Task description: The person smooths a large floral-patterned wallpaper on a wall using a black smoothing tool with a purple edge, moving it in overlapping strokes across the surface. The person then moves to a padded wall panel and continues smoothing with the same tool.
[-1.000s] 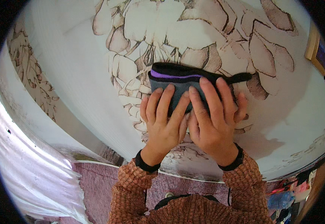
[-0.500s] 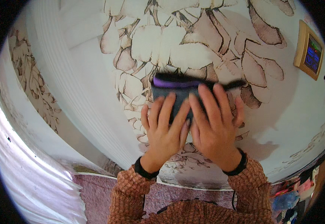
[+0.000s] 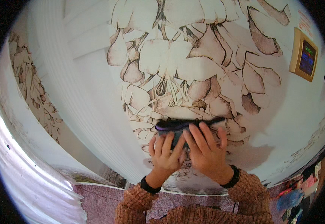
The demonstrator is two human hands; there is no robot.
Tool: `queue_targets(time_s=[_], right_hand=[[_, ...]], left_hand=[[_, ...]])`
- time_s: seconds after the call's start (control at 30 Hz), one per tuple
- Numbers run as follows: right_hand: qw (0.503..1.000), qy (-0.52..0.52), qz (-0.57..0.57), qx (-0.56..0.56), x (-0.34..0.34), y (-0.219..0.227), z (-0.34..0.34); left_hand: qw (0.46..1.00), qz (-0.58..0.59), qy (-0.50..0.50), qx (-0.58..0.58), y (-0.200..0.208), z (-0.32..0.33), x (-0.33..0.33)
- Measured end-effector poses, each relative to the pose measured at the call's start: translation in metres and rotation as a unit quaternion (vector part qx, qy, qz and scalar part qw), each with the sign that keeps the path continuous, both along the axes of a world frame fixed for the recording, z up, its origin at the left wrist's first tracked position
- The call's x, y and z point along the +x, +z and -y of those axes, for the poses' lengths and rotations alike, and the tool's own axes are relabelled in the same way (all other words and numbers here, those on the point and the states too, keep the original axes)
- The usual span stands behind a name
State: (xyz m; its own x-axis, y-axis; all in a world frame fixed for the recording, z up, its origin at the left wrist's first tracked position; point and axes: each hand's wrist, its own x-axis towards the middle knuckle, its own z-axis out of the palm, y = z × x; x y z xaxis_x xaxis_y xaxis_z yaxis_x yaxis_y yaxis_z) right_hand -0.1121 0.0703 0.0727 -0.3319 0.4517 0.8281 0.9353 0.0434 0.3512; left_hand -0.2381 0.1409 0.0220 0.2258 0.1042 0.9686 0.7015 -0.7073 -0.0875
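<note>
A person's left hand (image 3: pixel 165 158) and right hand (image 3: pixel 208 156) are lying side by side over a folded dark cloth (image 3: pixel 178 134) with a purple layer, fingers spread across its near face. Whether the thumbs are pinching it from behind, I cannot tell. The cloth is sitting low in front of a flower-patterned wall (image 3: pixel 87 93); whether it is touching is unclear. Brown knit sleeves (image 3: pixel 137 201) are covering the forearms. A gold-framed display (image 3: pixel 305 56) is hanging at upper right; white fabric (image 3: pixel 31 186) is draping at lower left.

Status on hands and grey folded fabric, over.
Bare left hand, bare right hand: gripping. Grey, black-edged folded fabric: purple strip showing. Fingers covering much of its front.
</note>
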Motion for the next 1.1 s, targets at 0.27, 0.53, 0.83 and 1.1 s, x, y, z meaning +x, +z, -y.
queue_targets(time_s=[0.27, 0.53, 0.83, 1.1], right_hand=[[0.998, -0.002, -0.056, 0.041, -0.015, 0.055, -0.029], [0.999, -0.007, 0.015, 0.045, -0.018, 0.016, -0.010], [0.992, -0.022, -0.058, 0.107, 0.003, 0.092, -0.017], [0.999, -0.031, -0.017, 0.022, 0.024, 0.037, 0.017]], left_hand=[[0.999, 0.034, -0.015, -0.013, 0.063, -0.023, -0.006], [0.999, 0.024, -0.025, -0.013, 0.022, -0.006, -0.011], [0.999, 0.025, -0.044, 0.016, 0.116, -0.016, 0.014], [0.995, -0.082, -0.050, -0.026, 0.060, 0.013, 0.020]])
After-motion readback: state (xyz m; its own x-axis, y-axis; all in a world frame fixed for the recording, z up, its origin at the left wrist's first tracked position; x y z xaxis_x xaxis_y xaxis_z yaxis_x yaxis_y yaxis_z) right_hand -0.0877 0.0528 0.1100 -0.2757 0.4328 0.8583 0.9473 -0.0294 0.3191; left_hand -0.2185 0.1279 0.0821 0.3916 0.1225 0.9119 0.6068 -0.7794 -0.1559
